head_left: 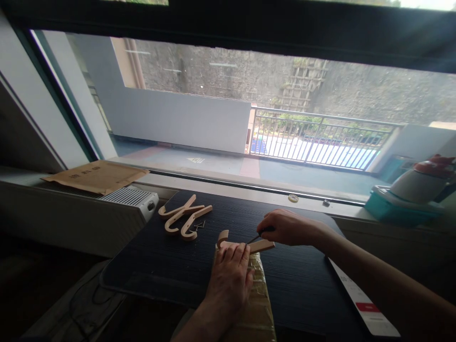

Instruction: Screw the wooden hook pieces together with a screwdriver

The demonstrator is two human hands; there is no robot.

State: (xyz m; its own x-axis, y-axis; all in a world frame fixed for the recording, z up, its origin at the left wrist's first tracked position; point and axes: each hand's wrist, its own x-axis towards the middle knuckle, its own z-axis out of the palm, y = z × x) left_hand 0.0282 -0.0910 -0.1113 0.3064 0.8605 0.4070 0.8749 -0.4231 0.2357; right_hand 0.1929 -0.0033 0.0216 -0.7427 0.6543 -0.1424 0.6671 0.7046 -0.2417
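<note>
Two holds noted: left hand (231, 270) holds wooden hook (263, 245) against box (261, 299), right hand (288, 228) grips screwdriver (267, 230), steady alignment advised.

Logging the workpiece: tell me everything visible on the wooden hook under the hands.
The hook is pale and looks like smooth wood: a flat strip with a straight arm and one end curled upward. It lies across the end of a tape-wrapped brown box, curl at image left, arm running out to image right. The left hand presses on it, hiding its middle. The right hand aims a thin dark tool at it; tip contact is too small to tell.
</note>
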